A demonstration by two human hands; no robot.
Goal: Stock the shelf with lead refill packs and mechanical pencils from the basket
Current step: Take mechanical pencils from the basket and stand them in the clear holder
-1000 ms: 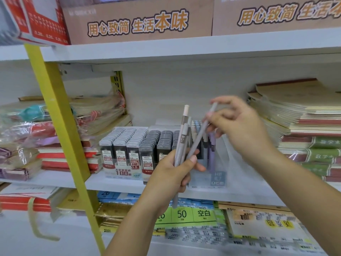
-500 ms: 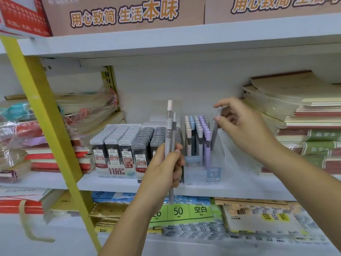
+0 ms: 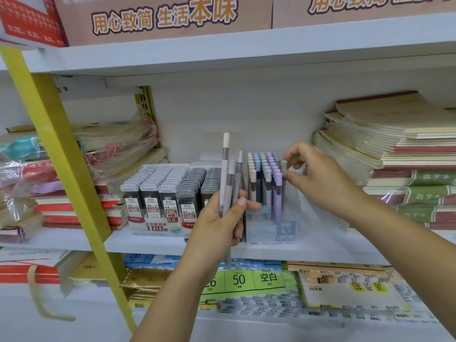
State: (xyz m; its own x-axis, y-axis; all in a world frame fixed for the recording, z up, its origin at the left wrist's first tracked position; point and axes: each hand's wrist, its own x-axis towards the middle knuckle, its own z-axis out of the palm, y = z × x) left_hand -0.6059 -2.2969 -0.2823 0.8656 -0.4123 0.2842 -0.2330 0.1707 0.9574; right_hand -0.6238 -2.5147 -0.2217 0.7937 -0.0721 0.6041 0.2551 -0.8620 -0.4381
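My left hand (image 3: 223, 222) grips three mechanical pencils (image 3: 230, 177) upright in front of the shelf, one pink-white and two grey. To its right stands a clear display box (image 3: 270, 232) filled with several pencils in white, blue and purple. My right hand (image 3: 318, 177) is at the box's right rear corner and pinches the top of a grey pencil (image 3: 283, 169) standing in the box. Left of the box, several rows of lead refill packs (image 3: 170, 191) sit in a tray on the white shelf (image 3: 148, 243). The basket is out of view.
Stacks of notebooks (image 3: 394, 154) rise right of the display box, and wrapped notebook bundles (image 3: 111, 149) lie to the left. A yellow upright (image 3: 61, 154) slants across the left side. Cartons (image 3: 160, 16) stand on the shelf above. Paper packs (image 3: 246, 280) fill the shelf below.
My right hand carried one grey pencil from the bunch to the display box and lowered it into the right rear corner. My left hand stayed put with the remaining pencils.
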